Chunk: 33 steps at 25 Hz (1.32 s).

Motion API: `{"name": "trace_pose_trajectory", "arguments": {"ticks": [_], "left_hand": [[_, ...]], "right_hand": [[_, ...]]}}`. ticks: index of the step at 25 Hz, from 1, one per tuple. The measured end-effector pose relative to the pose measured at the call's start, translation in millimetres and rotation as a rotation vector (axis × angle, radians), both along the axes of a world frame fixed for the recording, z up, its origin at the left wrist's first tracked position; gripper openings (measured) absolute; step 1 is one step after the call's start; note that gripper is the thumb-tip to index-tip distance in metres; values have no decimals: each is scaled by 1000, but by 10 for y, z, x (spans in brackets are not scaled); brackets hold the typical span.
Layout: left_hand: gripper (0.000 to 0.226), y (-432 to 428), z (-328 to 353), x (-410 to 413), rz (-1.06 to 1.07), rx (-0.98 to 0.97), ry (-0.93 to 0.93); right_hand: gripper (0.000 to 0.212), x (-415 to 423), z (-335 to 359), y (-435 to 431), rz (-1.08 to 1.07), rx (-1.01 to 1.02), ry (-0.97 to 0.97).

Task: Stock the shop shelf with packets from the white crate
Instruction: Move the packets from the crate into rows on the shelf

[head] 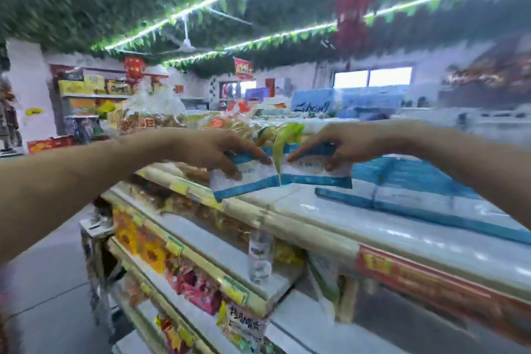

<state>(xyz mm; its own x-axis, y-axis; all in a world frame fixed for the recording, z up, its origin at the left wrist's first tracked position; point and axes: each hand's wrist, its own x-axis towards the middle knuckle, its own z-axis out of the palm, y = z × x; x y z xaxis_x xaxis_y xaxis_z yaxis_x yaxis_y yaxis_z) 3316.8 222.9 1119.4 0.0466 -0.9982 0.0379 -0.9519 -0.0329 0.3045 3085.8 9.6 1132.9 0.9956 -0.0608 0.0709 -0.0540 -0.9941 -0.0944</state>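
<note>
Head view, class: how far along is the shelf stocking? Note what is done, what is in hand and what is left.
Done: blue-and-white packets lie on the top shelf. In hand: the left hand grips a first packet and the right hand a second packet, above that shelf. Left: setting both down. The white crate is out of view, so the remaining stock cannot be told.

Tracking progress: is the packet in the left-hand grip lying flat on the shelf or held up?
Held up, tilted: the left-hand grip pinches the packet by its top. Whether its corner touches the shelf: cannot tell.
</note>
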Motion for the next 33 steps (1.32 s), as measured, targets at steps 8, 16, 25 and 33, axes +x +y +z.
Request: {"name": "trace_pose_trajectory", "arguments": {"ticks": [8,16,25,33], "left_hand": [[63,-2188,250,-1738,-420,-23,-79],[59,-2954,374,-2570,-505,-87,-99],[58,-3228,448,-2997,-553,-136,103],[57,-3780,122,-3833,-689,9,-92]], "right_hand": [[80,-2854,104,-1129,-584,30,-3],[74,-3729,-513,-1678,-725,40,85],[63,-3545,-861,-2262,-593,-348,-41],[61,-4194,-676,-2283,-805,-343,-261]]}}
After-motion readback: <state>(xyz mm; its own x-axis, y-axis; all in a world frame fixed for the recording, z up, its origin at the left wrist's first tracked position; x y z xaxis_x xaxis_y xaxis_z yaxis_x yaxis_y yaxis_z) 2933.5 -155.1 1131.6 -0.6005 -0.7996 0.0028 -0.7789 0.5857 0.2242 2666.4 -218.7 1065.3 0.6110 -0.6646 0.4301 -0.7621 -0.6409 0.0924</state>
